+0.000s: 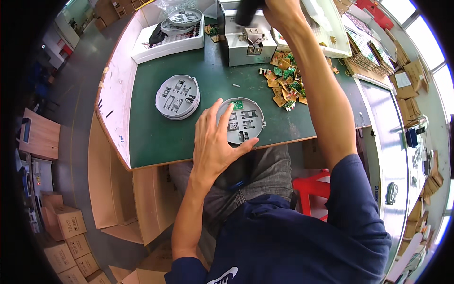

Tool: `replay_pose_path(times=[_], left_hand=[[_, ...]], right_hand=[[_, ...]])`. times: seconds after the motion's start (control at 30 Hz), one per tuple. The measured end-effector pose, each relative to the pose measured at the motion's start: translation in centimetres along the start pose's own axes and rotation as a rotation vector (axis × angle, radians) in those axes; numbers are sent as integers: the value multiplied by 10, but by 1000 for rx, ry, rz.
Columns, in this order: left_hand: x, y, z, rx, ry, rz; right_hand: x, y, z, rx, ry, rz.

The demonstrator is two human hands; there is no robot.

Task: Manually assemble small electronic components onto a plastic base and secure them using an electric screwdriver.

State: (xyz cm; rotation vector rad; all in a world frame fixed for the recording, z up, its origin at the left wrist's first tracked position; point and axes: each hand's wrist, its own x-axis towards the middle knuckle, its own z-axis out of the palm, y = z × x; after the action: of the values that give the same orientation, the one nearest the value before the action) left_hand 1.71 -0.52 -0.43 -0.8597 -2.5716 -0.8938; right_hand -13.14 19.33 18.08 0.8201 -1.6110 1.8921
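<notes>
My left hand (pixel 215 139) spans a round grey plastic housing (pixel 247 124) near the table's front edge. Its thumb lies at the near rim and its index finger reaches the far side, beside a small green circuit board (pixel 238 105) in the housing. Raised at the far side, my right hand (pixel 283 13) is closed around a black cylindrical tool (pixel 248 12), slightly blurred and cut off by the picture's top. Below that tool stands a grey box-shaped device (pixel 251 53) with a metal fixture (pixel 254 39) on it. Further left, a stack of similar grey housings (pixel 178 97) rests on the table.
A pile of small circuit boards (pixel 286 81) lies right of the device. A white foam tray (pixel 168 47) with round parts and wires stands far left. The green table (pixel 146 137) has a raised white side panel (pixel 115 102). A red stool (pixel 313 188) stands below.
</notes>
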Motion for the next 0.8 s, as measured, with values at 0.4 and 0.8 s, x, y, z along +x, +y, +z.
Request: replay_pose_path(times=[0.4, 0.8], left_hand=[[-1, 3, 0, 29, -13, -22], [0, -1, 4, 24, -1, -6]], right_hand=[[-8, 25, -28, -463, 228, 69], [-90, -28, 34, -228, 129, 236]])
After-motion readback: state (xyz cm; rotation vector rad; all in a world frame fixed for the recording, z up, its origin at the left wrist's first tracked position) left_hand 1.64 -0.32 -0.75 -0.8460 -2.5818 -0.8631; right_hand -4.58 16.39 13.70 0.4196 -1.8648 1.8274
